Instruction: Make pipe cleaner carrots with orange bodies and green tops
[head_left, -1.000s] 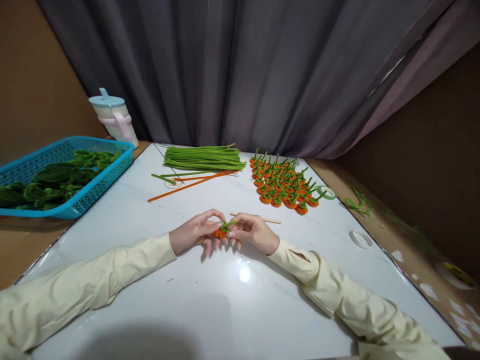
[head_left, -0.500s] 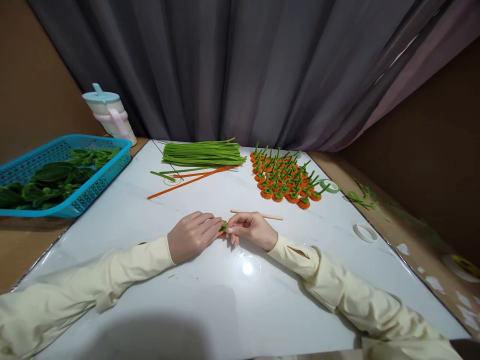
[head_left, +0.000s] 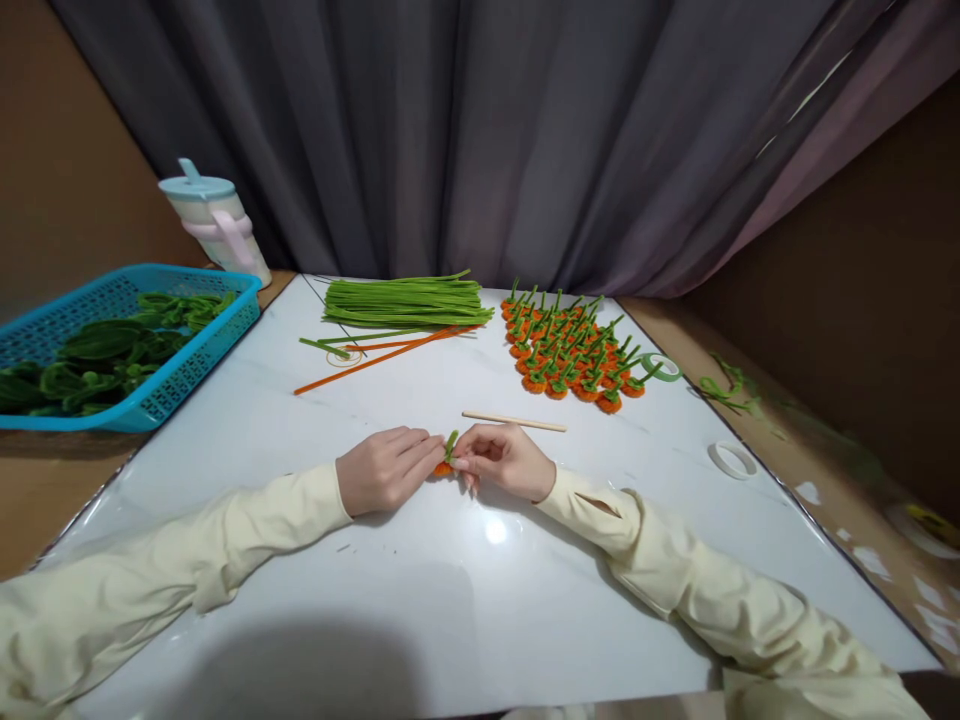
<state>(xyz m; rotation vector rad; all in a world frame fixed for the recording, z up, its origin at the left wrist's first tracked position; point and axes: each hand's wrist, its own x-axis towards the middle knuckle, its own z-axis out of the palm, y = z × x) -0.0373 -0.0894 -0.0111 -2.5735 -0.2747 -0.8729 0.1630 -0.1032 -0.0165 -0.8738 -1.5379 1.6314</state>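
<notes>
Between my two hands, low over the white tabletop [head_left: 315,590], is a small orange fuzzy pipe-cleaner piece [head_left: 444,469] with a green stem that points up. My left hand [head_left: 390,468] has its fingers pressed together against the left side of it. From the right, my right hand [head_left: 508,462] pinches at its green top with thumb and forefinger. Much of the piece is hidden by the fingers. A thin wooden stick [head_left: 517,421] lies just beyond my right hand.
Behind lie a bundle of green pipe cleaners [head_left: 405,303], loose orange pipe cleaners [head_left: 375,367] and rows of orange pieces with green stems [head_left: 574,350]. Green tape [head_left: 661,368] and white tape [head_left: 732,461] are on the right. A blue basket [head_left: 187,365] and a tumbler [head_left: 214,225] stand left.
The green stem now shows upright between my fingers, and more of the orange piece is visible. Both hands stay in nearly the same place. The view has shifted slightly.
</notes>
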